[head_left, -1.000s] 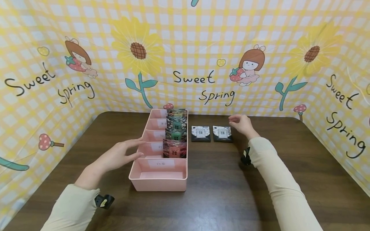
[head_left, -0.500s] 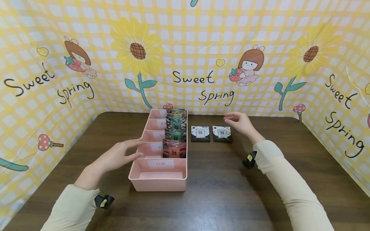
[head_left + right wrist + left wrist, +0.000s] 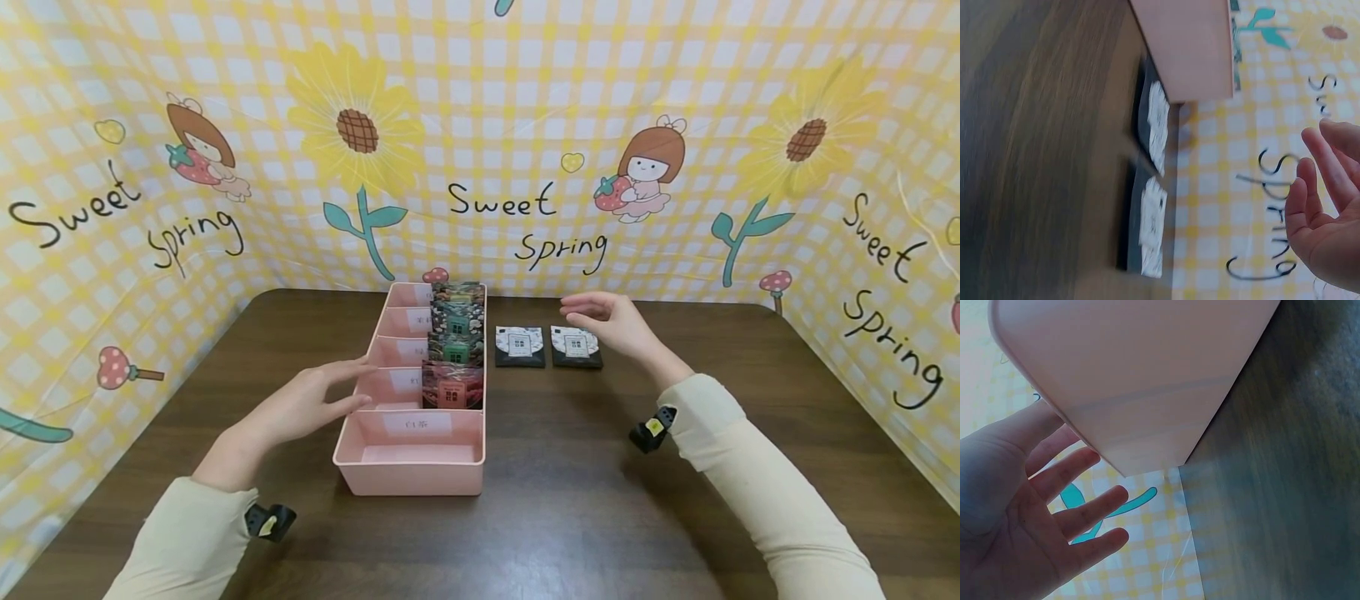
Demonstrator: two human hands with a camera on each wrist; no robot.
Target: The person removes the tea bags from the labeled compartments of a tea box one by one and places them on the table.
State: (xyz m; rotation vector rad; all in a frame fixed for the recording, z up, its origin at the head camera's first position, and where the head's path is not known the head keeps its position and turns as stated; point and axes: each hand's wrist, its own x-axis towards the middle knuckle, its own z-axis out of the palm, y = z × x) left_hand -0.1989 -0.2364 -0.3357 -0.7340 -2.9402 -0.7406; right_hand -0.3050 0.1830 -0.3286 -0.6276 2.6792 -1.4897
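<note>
A long pink divided box (image 3: 408, 480) stands on the table, its sections labelled. My left hand (image 3: 294, 404) rests thumb and fingertips at its left rim; the left wrist view shows the other fingers (image 3: 1094, 509) spread loosely beside the wall. Right of the box lie two flat black-and-white sachets, a left sachet (image 3: 519, 345) and a right sachet (image 3: 575, 345). Above and just behind the right sachet hovers my right hand (image 3: 624, 327), holding nothing, fingers loosely bent. In the right wrist view, both sachets lie well below that hand.
Upright packets fill the right side of the rear sections: a red packet (image 3: 452, 388), a green packet (image 3: 455, 350), a teal packet (image 3: 454, 318) and another behind. The front section holds none. A checked yellow cloth (image 3: 517, 108) hangs behind the wooden table (image 3: 570, 500).
My right hand has moved left, from beside the right sachet to over its far edge. The left hand, box and sachets have stayed in place.
</note>
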